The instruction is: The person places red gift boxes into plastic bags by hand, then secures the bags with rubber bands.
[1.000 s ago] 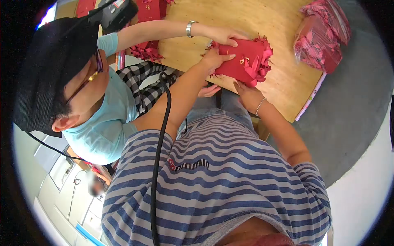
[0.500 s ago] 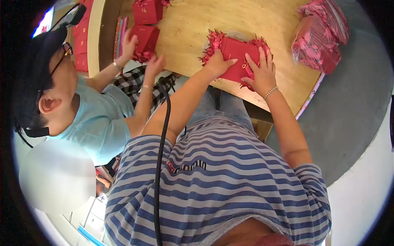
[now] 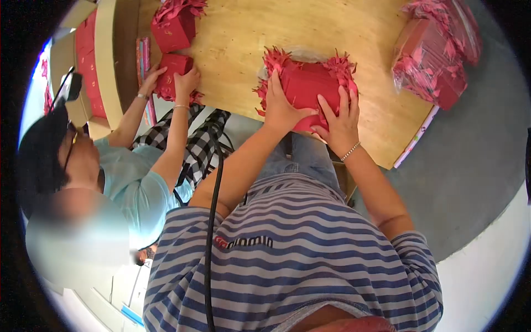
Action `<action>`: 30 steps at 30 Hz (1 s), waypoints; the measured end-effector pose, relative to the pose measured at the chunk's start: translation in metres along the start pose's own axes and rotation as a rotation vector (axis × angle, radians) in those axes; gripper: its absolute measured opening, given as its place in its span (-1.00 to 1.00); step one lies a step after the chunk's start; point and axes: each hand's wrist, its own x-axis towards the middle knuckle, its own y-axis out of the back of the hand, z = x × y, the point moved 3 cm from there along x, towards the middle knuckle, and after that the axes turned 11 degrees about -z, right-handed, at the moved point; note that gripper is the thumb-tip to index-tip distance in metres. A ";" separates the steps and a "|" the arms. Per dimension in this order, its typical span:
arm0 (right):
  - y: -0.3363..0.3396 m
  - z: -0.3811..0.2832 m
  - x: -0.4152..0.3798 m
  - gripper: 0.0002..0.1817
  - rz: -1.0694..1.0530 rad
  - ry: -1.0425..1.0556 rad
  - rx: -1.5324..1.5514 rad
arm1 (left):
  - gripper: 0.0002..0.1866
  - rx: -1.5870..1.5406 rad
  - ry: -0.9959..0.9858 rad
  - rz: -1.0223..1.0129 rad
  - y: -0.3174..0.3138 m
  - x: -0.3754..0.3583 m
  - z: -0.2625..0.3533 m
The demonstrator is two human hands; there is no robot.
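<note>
A stack of flat red paper gift bags (image 3: 311,83), with frilly red ribbon ends at both sides, is at the front edge of the wooden table (image 3: 243,66). My left hand (image 3: 282,109) grips its left side, fingers along the ribbons and thumb across the near face. On the right, my right hand (image 3: 343,119) clasps the other side, fingers spread over the red paper and thumb pointing inward. Clear plastic wrap (image 3: 307,54) shows behind the stack. Both sets of fingertips rest on the bags.
To my left, a person in a light blue shirt (image 3: 133,171) holds a red bundle (image 3: 170,72); another red bundle (image 3: 174,33) stands behind it. Plastic-wrapped red bags (image 3: 428,61) lie at the table's right end. A carton (image 3: 124,61) stands far left. A black cable (image 3: 215,188) hangs before my shirt.
My left hand has moved round to the stack's left side, and the gold mark on the top bag no longer shows. The neighbour's raised hands have come down onto the red bundle.
</note>
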 end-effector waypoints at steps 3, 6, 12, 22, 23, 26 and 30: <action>0.013 0.006 0.006 -0.09 0.030 0.074 0.058 | 0.41 -0.127 -0.043 0.002 0.000 0.004 0.003; 0.040 0.017 0.022 -0.32 0.193 0.142 0.369 | 0.41 -0.213 -0.007 -0.023 0.001 0.006 -0.004; 0.056 0.083 0.112 -0.80 0.013 0.124 0.282 | 0.45 -0.233 0.121 -0.089 -0.005 0.000 -0.027; -0.053 0.120 0.185 -0.49 -0.542 0.338 0.513 | 0.51 -0.196 0.117 -0.351 -0.013 -0.020 -0.055; -0.057 0.122 0.185 -0.49 -0.552 0.332 0.524 | 0.51 -0.197 0.129 -0.359 -0.015 -0.023 -0.059; -0.059 0.128 0.185 -0.45 -0.531 0.263 0.600 | 0.45 -0.507 0.211 -0.340 -0.021 -0.034 -0.068; -0.059 0.127 0.182 -0.54 -0.474 0.231 0.531 | 0.38 -0.917 0.308 -0.294 -0.026 -0.041 -0.074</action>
